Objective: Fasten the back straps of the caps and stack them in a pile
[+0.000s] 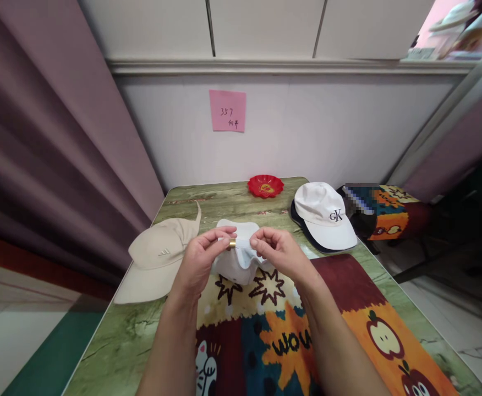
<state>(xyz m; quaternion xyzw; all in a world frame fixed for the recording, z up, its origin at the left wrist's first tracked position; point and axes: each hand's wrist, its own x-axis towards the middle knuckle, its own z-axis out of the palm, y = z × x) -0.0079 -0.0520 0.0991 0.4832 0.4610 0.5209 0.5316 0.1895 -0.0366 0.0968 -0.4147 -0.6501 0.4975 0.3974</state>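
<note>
Both the left hand (pixel 202 253) and the right hand (pixel 276 247) are closed in a pinch on a pale cap (pixel 241 272), each at one side of its near opening; a small gold piece (pixel 233 242) shows at the left fingertips. The cap is at the far edge of a patterned mat (pixel 348 280), which lies on a green, marble-look table (pixel 113 341). A beige cap (pixel 154 247) lies just left of the left hand; to the right, a white cap (pixel 317 203) sits over a dark cap (pixel 307 237). Near the back edge stands a red scalloped dish (pixel 252 187), a yellow design at its middle. Beyond rises a white wall (pixel 327 121) bearing a pink note (pixel 228 111), with a mauve curtain (pixel 59 110) at left.
</note>
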